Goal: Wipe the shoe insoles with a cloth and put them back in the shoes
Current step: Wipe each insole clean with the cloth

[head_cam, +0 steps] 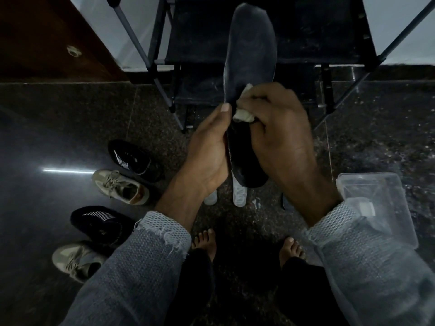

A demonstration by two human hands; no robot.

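A long dark insole (pixel 250 50) stands upright in the middle of the view, toe end up. My left hand (pixel 208 151) grips its lower left edge, thumb along the rim. My right hand (pixel 280 132) pinches a small pale cloth (pixel 243 114) and presses it against the middle of the insole. Two pale insoles (pixel 240 196) lie on the floor just below my hands, partly hidden. On the floor to the left stand two black shoes (pixel 134 158) (pixel 101 222) and two beige lace-up shoes (pixel 120 187) (pixel 75 260).
A black metal shoe rack (pixel 306 38) stands straight ahead. A clear plastic box (pixel 376 208) sits on the dark stone floor at the right. A brown wooden door (pixel 47 36) is at the upper left. My bare feet (pixel 204 241) are below.
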